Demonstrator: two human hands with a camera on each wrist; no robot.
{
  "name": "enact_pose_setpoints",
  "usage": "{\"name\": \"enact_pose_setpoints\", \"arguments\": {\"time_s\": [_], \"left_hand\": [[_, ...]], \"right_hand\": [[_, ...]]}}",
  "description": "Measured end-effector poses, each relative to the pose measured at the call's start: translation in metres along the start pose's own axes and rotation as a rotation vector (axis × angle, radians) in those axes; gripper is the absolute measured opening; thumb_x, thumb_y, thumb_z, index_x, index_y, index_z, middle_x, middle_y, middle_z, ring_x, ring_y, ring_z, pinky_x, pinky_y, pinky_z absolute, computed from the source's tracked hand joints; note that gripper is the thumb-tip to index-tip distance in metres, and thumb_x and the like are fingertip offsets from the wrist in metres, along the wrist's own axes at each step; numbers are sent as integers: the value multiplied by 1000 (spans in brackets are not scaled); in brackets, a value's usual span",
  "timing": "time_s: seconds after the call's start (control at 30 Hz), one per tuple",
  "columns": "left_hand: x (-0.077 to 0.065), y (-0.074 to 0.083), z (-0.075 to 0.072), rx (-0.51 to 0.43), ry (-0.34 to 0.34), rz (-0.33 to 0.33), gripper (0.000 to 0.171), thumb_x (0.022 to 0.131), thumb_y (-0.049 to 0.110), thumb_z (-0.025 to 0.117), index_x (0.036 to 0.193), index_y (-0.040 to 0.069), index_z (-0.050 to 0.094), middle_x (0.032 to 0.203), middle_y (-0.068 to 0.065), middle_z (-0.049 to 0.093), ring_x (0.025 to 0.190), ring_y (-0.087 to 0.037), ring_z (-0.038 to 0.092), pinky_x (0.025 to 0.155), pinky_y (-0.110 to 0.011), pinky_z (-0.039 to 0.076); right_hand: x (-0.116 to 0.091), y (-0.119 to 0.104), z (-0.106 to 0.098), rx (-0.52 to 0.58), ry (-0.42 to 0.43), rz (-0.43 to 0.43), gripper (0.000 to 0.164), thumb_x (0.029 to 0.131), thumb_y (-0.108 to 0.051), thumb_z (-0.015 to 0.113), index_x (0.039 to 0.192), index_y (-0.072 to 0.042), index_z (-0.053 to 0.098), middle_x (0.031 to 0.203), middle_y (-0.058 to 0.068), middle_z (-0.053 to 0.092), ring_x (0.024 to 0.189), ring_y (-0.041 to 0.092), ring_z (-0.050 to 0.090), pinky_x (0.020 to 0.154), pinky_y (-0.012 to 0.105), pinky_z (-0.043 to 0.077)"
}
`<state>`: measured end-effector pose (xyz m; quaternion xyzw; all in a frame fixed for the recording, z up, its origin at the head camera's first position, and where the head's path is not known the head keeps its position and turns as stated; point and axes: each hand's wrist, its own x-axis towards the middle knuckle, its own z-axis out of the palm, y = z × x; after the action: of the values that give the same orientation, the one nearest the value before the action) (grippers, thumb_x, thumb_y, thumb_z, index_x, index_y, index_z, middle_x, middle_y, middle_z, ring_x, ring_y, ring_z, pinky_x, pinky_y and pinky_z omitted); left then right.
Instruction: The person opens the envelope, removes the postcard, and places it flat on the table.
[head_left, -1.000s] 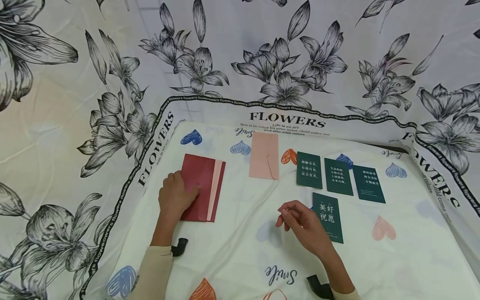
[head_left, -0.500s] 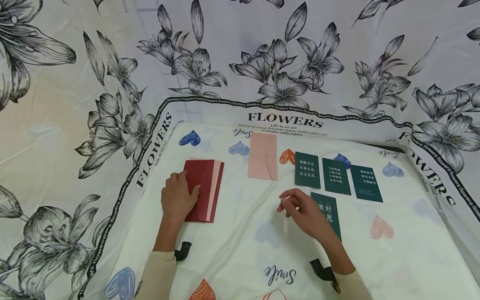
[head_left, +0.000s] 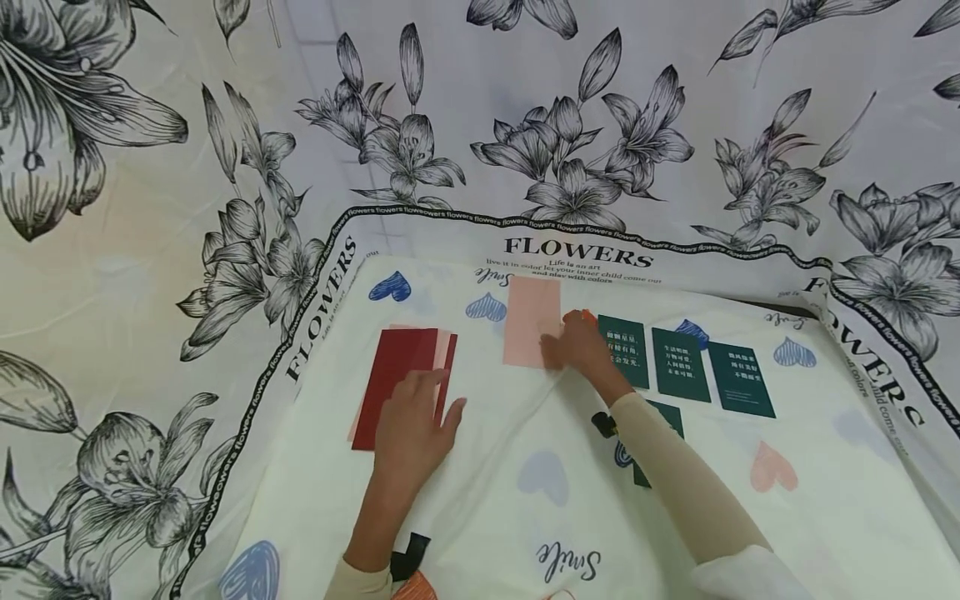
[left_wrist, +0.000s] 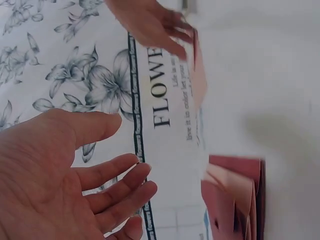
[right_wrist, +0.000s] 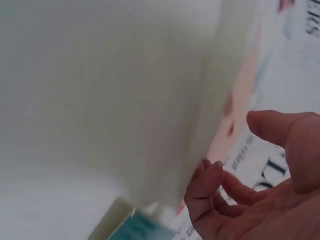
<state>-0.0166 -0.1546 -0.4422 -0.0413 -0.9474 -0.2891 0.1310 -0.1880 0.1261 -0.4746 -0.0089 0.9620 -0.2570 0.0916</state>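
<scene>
My right hand (head_left: 581, 346) is at the lower right edge of a pink envelope (head_left: 531, 312) lying flat at the back of the table. In the right wrist view the thumb of my right hand (right_wrist: 235, 195) stands apart from its bent fingers. Over the near right part of a stack of red and pink envelopes (head_left: 393, 367) hovers my left hand (head_left: 416, 433), fingers loosely spread. The left wrist view shows my left hand (left_wrist: 85, 175) with nothing in it, apart from the stack (left_wrist: 232, 190).
Three dark green cards with white writing lie in a row to the right, among them the middle card (head_left: 681, 364). Another green card (head_left: 667, 417) lies nearer, partly covered by my right sleeve (head_left: 690, 479). A white tablecloth (head_left: 480, 517) with printed hearts covers the table.
My left hand has left the stack's left side and moved right, over its near right part. My right hand has gone from beside the nearest green card up to the pink envelope.
</scene>
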Motion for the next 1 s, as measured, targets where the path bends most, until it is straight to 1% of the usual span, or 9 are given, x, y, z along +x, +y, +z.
{"name": "enact_pose_setpoints", "arguments": {"time_s": [0.1,0.17,0.4,0.5,0.67,0.77,0.87,0.93,1.0], "left_hand": [[-10,12,7,-20,-17,11,53,93,32,82,138,9,65,132,-14,65,115,-35,66,92,-57,57],[-14,16,11,-32,-31,24,52,94,32,82,137,9,65,130,-13,66,113,-33,66,92,-55,57],[-21,29,23,-55,-69,101,47,96,34,79,134,9,66,126,-10,68,111,-31,67,91,-52,56],[-24,34,29,-72,-97,116,47,97,35,78,134,10,66,127,-9,67,112,-30,67,92,-50,56],[-29,41,35,-94,-149,118,46,98,35,76,137,13,65,129,-8,66,116,-28,66,93,-50,54],[-29,43,35,-117,-171,113,47,98,35,76,138,14,65,128,-7,66,114,-27,66,93,-50,54],[-28,43,35,-126,-174,109,47,98,35,76,139,14,64,129,-7,66,114,-26,65,93,-49,54],[-27,42,33,-136,-172,106,48,98,35,76,140,14,63,130,-7,65,115,-26,65,93,-49,54],[-25,42,31,-144,-168,98,49,98,35,75,141,14,62,131,-7,65,116,-25,65,94,-48,55]], "right_hand": [[11,-4,13,-51,3,43,69,102,-41,63,141,12,42,122,30,60,105,41,61,86,52,54],[15,-7,16,-58,17,65,68,101,-39,66,138,13,43,122,32,59,109,43,60,89,54,54],[22,-18,10,-19,13,125,57,99,-32,72,129,11,49,113,23,64,96,34,63,82,48,55],[28,-22,8,8,-10,130,54,97,-30,73,127,9,51,110,20,62,93,31,60,79,45,54],[35,-23,5,61,-59,102,49,96,-30,72,123,7,54,111,17,58,92,29,54,79,43,50],[33,-16,2,123,-69,92,44,95,-29,72,116,6,55,102,16,57,84,27,52,72,39,46],[23,-8,-2,245,-58,82,40,95,-26,74,114,2,52,102,15,60,81,24,54,67,35,45],[15,-4,-6,340,-57,64,43,96,-24,74,120,2,51,111,21,66,86,27,62,68,34,47],[5,-6,-12,405,-57,50,49,98,-24,74,130,1,46,128,24,66,97,29,65,71,35,50]]}}
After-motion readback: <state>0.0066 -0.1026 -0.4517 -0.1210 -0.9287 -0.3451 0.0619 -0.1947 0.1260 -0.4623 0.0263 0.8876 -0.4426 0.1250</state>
